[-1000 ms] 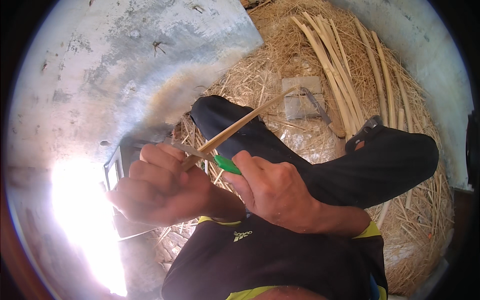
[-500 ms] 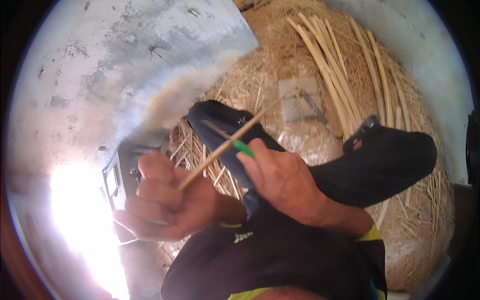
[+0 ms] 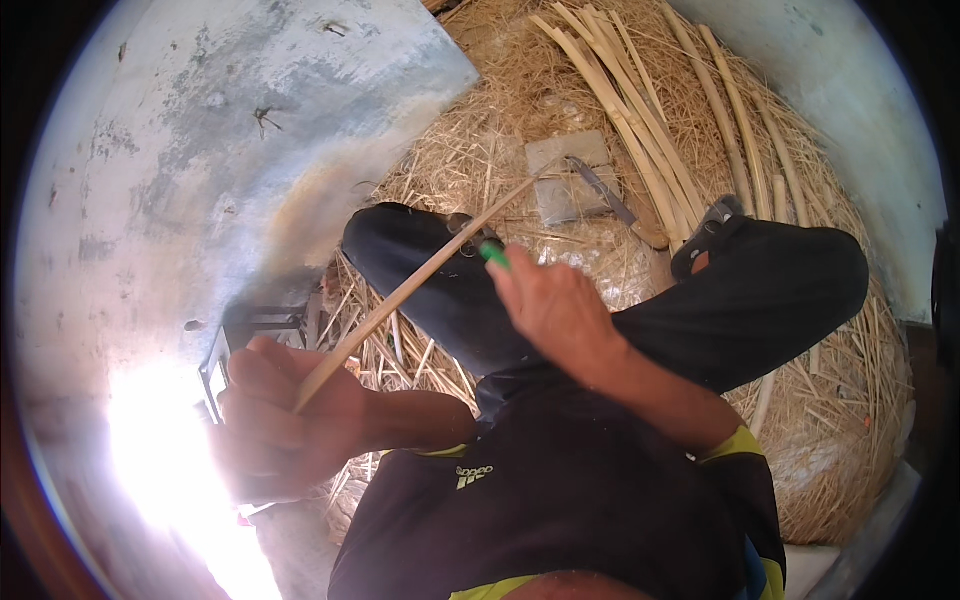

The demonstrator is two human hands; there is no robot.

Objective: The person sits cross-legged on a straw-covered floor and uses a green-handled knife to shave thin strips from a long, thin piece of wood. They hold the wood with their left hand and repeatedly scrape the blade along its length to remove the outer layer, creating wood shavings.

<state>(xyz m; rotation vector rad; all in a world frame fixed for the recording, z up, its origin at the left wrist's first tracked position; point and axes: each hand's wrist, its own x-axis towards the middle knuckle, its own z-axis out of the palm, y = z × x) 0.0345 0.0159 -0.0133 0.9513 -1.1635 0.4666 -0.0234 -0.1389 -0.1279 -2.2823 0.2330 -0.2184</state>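
Note:
My left hand (image 3: 290, 410) is closed around the lower end of a long pale strip of wood or cane (image 3: 400, 295), which slants up and away to the right. My right hand (image 3: 560, 305) grips a green-handled knife (image 3: 494, 253), its fingers curled tight round the handle. The knife's blade is dark and hard to make out, close to the strip over my left knee. Whether blade and strip touch, I cannot tell. Strong glare washes out part of my left hand.
Several long strips (image 3: 635, 125) lie at the back right. Beyond my crossed legs (image 3: 740, 300), a knife with a wooden handle (image 3: 615, 200) rests against a flat grey block (image 3: 570, 170). Shavings (image 3: 820, 430) cover the floor. A pale wall (image 3: 240, 130) and a dark box (image 3: 265, 330) stand left.
My left hand has drawn back toward the lower left with the strip, so more of the strip shows. The right hand and knife have shifted slightly up, and the view has tilted a little.

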